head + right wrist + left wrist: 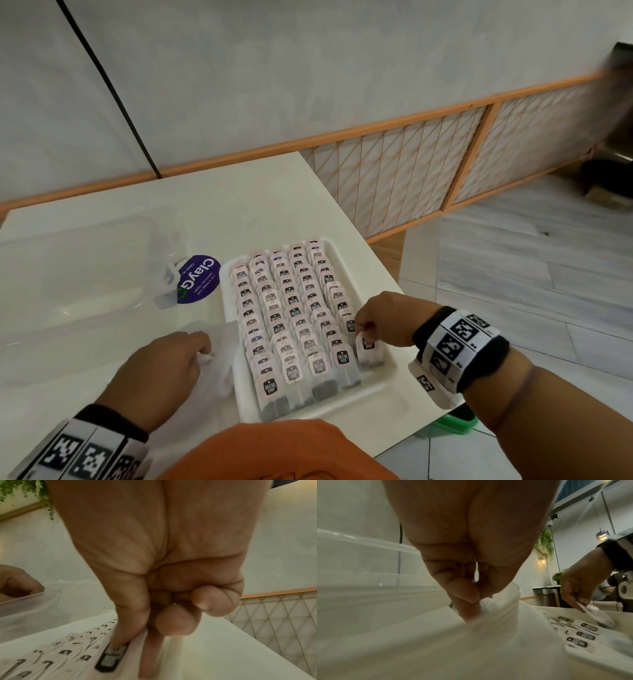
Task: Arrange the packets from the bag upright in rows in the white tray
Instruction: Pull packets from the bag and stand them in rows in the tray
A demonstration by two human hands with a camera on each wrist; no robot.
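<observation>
Two containers share the white table, and we start at the far left with a clear plastic tub, its contents impossible to make out through the haze. Just right of it lies a round purple sticker on crumpled clear plastic. Nearer the person, the left hand has its fingers curled tight, gripping the thin white bag, which lies slumped against the tray's left wall; the left wrist view shows thumb and fingers bunching the film, and whatever is inside the bag is hidden. Moving right, the white tray is packed: five rows of tea packets stand upright, pink tags with dark logos facing up, running from the far rim to the near one. The rightmost row stops short at the near end. There the right hand hovers over the tray's right edge, thumb and forefinger pinching the tag of a single packet, which hangs tilted at the near end of that row with its lower end down among the others. Both wrists wear bands with black-and-white markers.
</observation>
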